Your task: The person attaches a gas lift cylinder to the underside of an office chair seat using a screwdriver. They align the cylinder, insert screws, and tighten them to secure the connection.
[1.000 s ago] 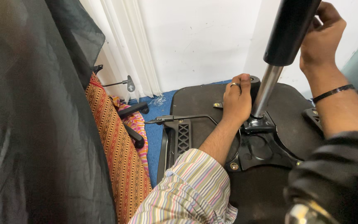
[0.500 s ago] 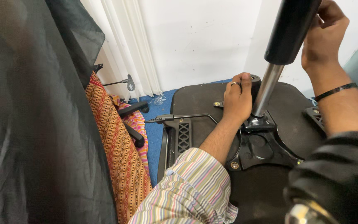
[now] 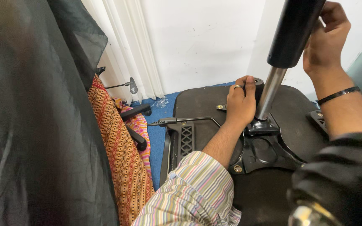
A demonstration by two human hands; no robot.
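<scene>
1. Head view, setting: blue carpet floor (image 3: 161,138) met a white wall (image 3: 202,42), with pale pleated curtains (image 3: 126,46) hanging at the left.
2. Head view, foreground: a sheet of dark, glossy plastic film (image 3: 34,117) filled the left side; beside it stood a panel of orange woven fabric with fine dark stripes (image 3: 118,155).
3. An upturned chair seat (image 3: 202,104), matte black with rounded corners, lay on the carpet near the wall.
4. A black metal mechanism plate (image 3: 265,150) was bolted to the seat's underside; a thin bent lever (image 3: 189,120) projected from it toward the left.
5. The gas lift cylinder (image 3: 288,46) stood tilted in the plate's socket: a smooth chrome rod below, a thick matte black tube above.
6. The left hand (image 3: 240,106), wearing a ring and a striped sleeve, rested on the seat just beside the rod's base, fingers curled closed; what they gripped could not be told.
7. The right hand (image 3: 325,39), with a black wristband, had its fingers wrapped around the black tube near the top edge.
</scene>
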